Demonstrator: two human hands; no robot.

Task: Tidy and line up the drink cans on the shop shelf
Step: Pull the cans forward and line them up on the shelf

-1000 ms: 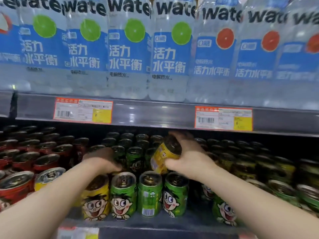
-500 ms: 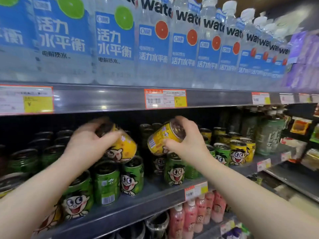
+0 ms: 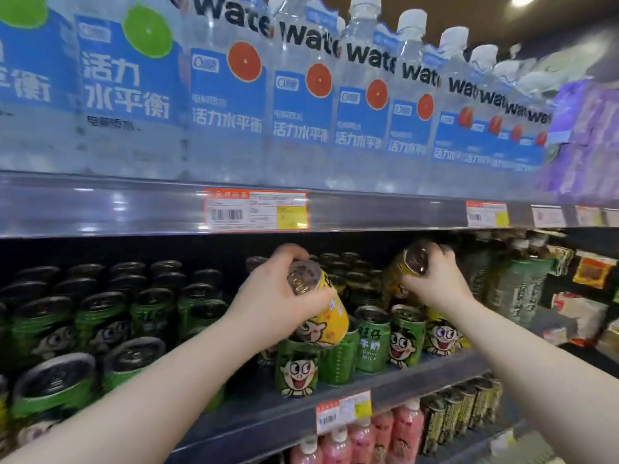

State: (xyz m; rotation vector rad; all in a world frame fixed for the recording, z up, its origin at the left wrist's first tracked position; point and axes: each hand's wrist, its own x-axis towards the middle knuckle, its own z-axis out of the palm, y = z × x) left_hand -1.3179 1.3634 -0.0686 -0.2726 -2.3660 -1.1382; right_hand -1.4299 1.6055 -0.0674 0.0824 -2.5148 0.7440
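Note:
My left hand (image 3: 268, 296) grips a yellow cartoon-face can (image 3: 323, 311), tilted with its top toward me, just above the front green cans (image 3: 296, 370). My right hand (image 3: 435, 279) grips a second yellow can (image 3: 407, 269), also tilted, held over the cans further right on the same shelf (image 3: 418, 373). Rows of green cans (image 3: 100, 323) stand to the left. Two green cans (image 3: 371, 339) and a yellow can (image 3: 443, 336) stand at the shelf front beneath my right hand.
Large water bottles (image 3: 227, 105) fill the shelf above, with price tags (image 3: 256, 211) on its edge. Green bottles (image 3: 516, 293) stand to the right of the cans. Pink bottles (image 3: 361, 437) and more cans sit on the shelf below.
Both hands have carried their yellow cans to the right along the shelf as my view swung right. The left hand picked its can up within the last second.

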